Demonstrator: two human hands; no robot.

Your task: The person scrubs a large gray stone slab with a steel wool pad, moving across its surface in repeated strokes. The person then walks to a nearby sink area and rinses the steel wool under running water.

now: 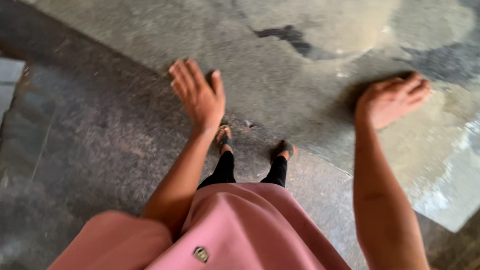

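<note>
Seemingly empty, both hands hang outstretched.

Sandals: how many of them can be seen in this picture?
2. The left sandal is on the floor just below the left hand; the right sandal stands beside it. The legs hide the rear of both. Both hands, the right hand too, hold nothing.

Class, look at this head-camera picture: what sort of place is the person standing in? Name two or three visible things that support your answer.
Probably a rough outdoor or workshop floor. The ground is a stained, patchy concrete slab beside a darker gritty strip. The person stands in open sandals, with the left hand and right hand held out empty.
</note>
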